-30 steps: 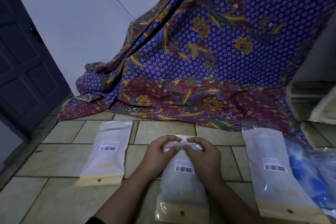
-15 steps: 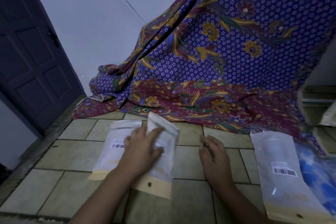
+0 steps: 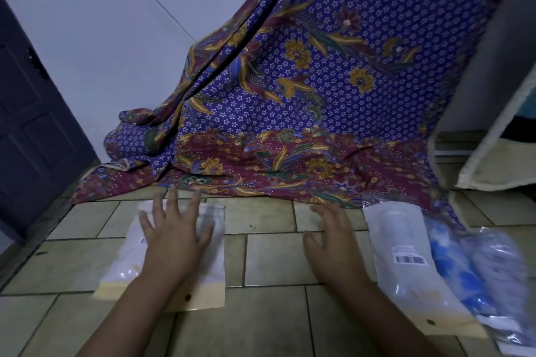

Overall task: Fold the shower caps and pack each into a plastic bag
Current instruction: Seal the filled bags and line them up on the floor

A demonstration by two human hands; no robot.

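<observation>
Two packed plastic bags lie side by side on the tiled floor at the left: the newly laid bag (image 3: 213,258) overlaps the earlier bag (image 3: 124,264). My left hand (image 3: 174,235) is spread flat above them, fingers straight. My right hand (image 3: 330,240) hovers open over the bare tiles in the middle, holding nothing. Another plastic bag with a barcode label (image 3: 406,258) lies to the right. Beside it is a pile of blue and clear shower caps (image 3: 475,272), blurred.
A purple and maroon batik cloth (image 3: 290,101) drapes from the wall onto the floor behind the bags. A dark door (image 3: 32,124) stands at the left. A pale board or mattress edge (image 3: 499,136) leans at the right.
My left hand carried the filled bag from the centre to the left and laid it next to the first bag, then spread flat. My right hand let go and opened.
</observation>
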